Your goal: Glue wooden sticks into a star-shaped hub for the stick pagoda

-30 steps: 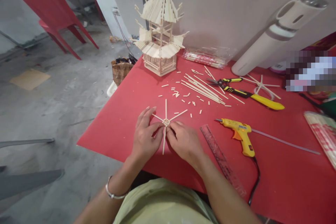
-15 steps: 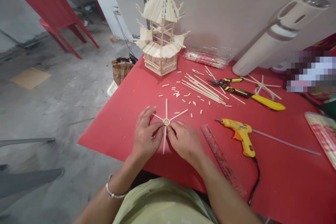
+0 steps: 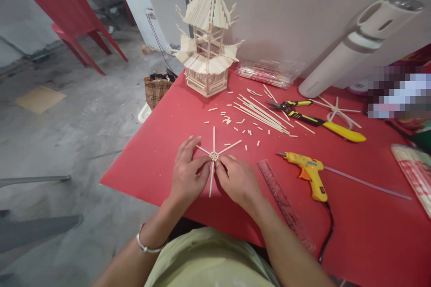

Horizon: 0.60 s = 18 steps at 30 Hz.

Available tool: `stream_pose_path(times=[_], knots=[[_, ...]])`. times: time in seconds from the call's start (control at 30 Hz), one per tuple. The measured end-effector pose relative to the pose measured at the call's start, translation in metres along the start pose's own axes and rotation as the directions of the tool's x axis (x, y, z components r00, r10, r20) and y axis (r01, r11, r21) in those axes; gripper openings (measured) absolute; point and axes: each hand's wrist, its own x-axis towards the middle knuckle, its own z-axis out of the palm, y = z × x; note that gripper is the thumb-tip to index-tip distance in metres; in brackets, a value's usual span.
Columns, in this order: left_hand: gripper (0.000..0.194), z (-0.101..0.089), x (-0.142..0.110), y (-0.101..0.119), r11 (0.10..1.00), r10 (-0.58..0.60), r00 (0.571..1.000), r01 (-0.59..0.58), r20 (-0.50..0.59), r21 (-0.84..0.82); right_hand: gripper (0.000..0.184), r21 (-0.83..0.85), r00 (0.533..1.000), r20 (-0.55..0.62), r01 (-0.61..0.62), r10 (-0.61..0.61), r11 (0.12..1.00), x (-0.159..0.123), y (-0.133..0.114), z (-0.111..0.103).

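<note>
A star-shaped frame of thin wooden sticks [image 3: 214, 136] lies on the red tabletop [image 3: 144, 166], its spokes spreading from a small ring at the centre. My left hand [image 3: 189, 172] pinches the frame near the ring from the left, thumb and index finger together, other fingers stretched out. From the right, my right hand [image 3: 237, 179] grips it close to the ring with curled fingers. One spoke points toward me between the hands. Some spokes are partly covered by my fingers. Short cut stick pieces [image 3: 227, 120] are scattered just beyond.
A stick-built pagoda [image 3: 207, 49] stands at the back. Long sticks [image 3: 261, 114], yellow-black cutters [image 3: 316, 121] and another stick star [image 3: 336, 110] lie right of it. Nearer are a yellow glue gun [image 3: 308, 172] with a cord, a clear ruler [image 3: 284, 204] and a white flask [image 3: 360, 47].
Both hands stay in place on the stick frame. The whole view has shifted very slightly; nothing on the table has visibly moved.
</note>
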Motion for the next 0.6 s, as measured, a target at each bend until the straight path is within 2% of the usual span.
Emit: stream_pose_path(times=[0.6], knots=[[0.013,0.0007,-0.0008,0.0,1.0,0.005,1.0,-0.005,-0.005,0.014,0.026,-0.053,1.0,-0.005,0.023,-0.023,0.998,0.0008,0.002,0.0034]])
